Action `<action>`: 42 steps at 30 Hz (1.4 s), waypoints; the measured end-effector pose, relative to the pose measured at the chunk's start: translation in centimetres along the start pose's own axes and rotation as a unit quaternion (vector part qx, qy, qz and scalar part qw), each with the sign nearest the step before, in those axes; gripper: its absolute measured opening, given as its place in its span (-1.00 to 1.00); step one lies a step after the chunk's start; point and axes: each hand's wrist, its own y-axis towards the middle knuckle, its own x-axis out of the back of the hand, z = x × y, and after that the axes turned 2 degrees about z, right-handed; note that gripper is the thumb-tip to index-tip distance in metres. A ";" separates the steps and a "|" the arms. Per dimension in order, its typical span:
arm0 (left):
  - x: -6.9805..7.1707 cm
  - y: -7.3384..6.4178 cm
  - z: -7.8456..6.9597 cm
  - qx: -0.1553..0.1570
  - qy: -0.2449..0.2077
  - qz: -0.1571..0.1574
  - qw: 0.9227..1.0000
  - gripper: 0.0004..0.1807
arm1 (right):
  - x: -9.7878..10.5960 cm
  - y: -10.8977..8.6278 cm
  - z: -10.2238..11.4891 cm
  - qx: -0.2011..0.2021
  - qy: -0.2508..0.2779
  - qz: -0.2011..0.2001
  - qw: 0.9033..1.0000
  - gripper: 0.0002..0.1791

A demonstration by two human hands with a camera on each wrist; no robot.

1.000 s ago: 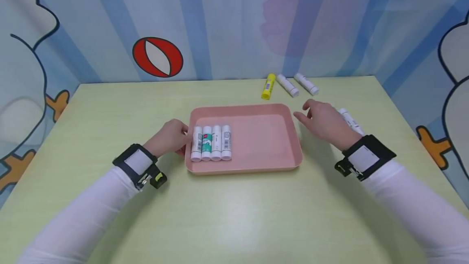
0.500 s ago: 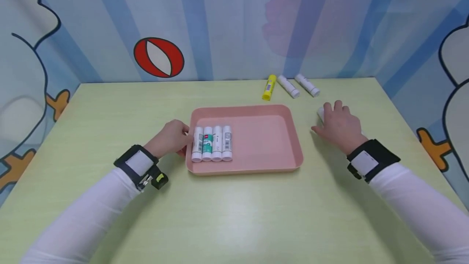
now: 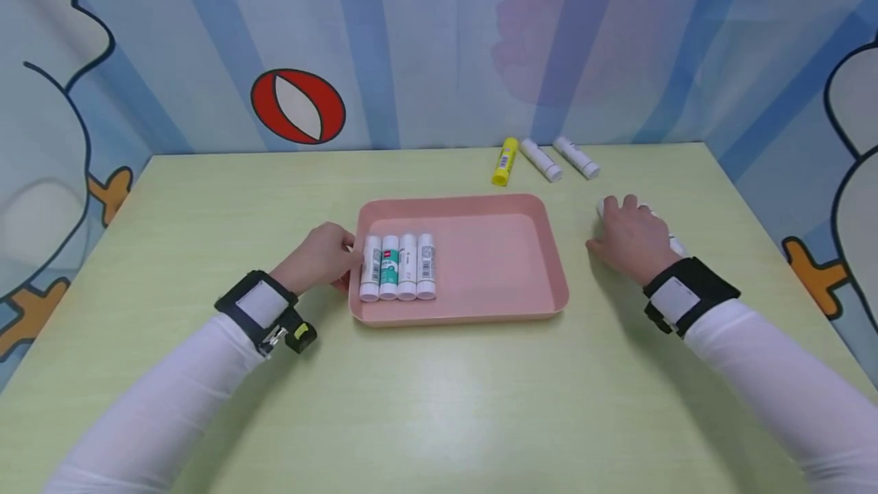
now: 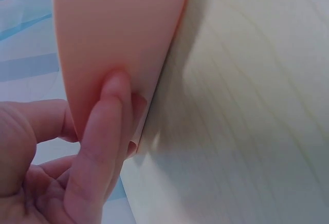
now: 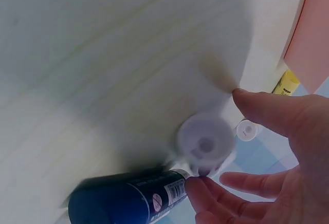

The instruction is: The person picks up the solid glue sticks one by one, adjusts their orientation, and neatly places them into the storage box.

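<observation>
At the left rim of a pink tray [image 3: 497, 265], my left hand [image 3: 318, 258] pinches the wall. In the left wrist view its fingertips [image 4: 117, 85] press the outer side while the thumb goes behind the edge. My right hand [image 3: 631, 238] is low over the table right of the tray, above white glue sticks it partly covers. The right wrist view shows a blurred white glue stick [image 5: 205, 139] between thumb and fingers, the thumb apart from it. A dark blue glue stick [image 5: 128, 198] with a barcode lies beside it, fingertips right at its end.
Several glue sticks [image 3: 408, 269] lie side by side in the tray's left part, one with a green label. A yellow glue stick [image 3: 504, 161] and two white ones [image 3: 541, 160] lie at the table's back edge. A printed backdrop [image 3: 439, 44] stands behind.
My right hand has moved right, away from the tray's right edge, and come down over the white glue sticks. The left hand stays at the tray's left rim.
</observation>
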 end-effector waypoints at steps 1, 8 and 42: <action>0.0 0.0 0.0 -0.002 -0.001 0.000 1.000 -0.67 | 0.0 0.0 0.1 -0.001 0.003 0.003 1.000 -0.45; -0.1 0.0 0.1 -0.003 -0.002 -0.002 1.000 -0.67 | 0.1 0.2 0.3 0.016 0.026 -0.005 1.000 -0.71; -0.4 -0.2 0.1 0.010 -0.006 -0.004 1.000 -0.66 | 2.4 1.0 2.0 0.014 0.119 -0.050 0.991 -0.74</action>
